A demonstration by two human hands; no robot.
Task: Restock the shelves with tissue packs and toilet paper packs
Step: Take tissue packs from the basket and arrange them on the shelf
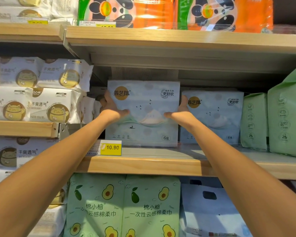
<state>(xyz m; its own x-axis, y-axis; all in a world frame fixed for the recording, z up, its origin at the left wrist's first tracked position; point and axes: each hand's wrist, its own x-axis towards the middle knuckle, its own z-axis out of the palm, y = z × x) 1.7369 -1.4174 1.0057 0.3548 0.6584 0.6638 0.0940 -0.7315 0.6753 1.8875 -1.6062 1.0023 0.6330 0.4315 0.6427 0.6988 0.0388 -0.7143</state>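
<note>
Pale-blue tissue pack (143, 117) upright on shelf (143, 164), hands flanking it

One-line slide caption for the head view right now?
Left hand and right hand grip a blue tissue pack on the shelf, beside a matching pack.

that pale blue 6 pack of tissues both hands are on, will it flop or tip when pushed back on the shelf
The pale blue tissue pack probably gives a little: its soft film wrap looks squashable. It likely feels light, held only at its sides by the left hand and right hand. Standing tall on the shelf, it might tip.
</note>
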